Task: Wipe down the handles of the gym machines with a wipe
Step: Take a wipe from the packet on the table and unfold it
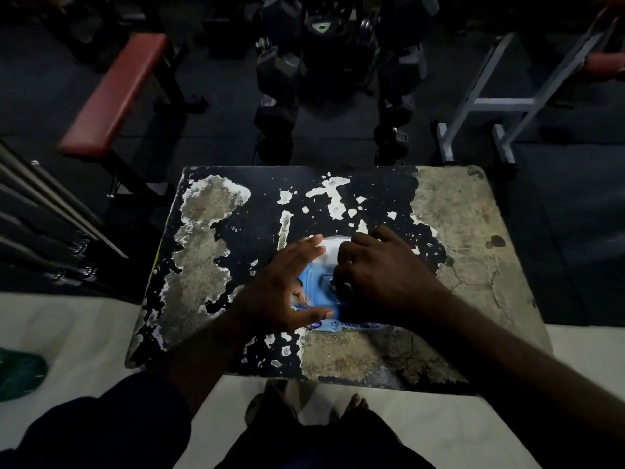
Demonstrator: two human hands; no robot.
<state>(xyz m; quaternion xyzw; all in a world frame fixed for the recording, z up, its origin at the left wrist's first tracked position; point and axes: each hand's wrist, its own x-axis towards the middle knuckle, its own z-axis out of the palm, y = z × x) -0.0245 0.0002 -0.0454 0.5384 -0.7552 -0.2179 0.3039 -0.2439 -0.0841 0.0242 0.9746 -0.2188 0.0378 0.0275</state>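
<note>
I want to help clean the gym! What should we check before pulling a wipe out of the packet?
1. Wipes packet lies flat on the worn table: ok.
2. Left hand steadies the packet: ok.
3. Right hand is at the lid: ok.
4. Lid is open: cannot tell, the fingers cover it.
5. A wipe is pinched: cannot tell.
6. Machine handles within reach: cannot tell; only the red bench and dumbbell rack show.
</note>
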